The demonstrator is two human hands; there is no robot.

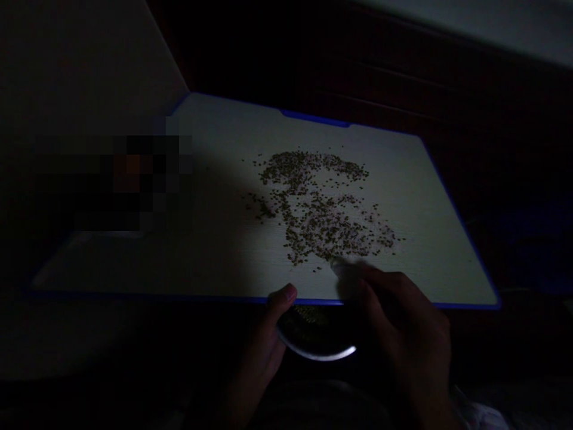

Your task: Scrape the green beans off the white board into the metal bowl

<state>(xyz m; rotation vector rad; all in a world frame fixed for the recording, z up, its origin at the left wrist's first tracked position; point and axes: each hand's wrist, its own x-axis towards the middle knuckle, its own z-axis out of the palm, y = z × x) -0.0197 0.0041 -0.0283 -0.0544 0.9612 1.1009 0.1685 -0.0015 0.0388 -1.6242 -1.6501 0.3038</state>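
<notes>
Now the right hand (403,316) is pinching a pale scraper (344,273) against seeds (317,206) on a board (403,185), while the spread left hand (266,334) is cupping a bowl (317,353).

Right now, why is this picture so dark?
In the head view, light falls mostly on the white cutting board, its left part sits in shadow, the right hand looks blurry, and a blocky smear hides a patch at left.

The room is very dim; one soft pool of light falls across the white cutting board (394,197), shadow darkens its left side, the fingers (349,278) blur, and a pixelated patch (120,179) sits left.
</notes>
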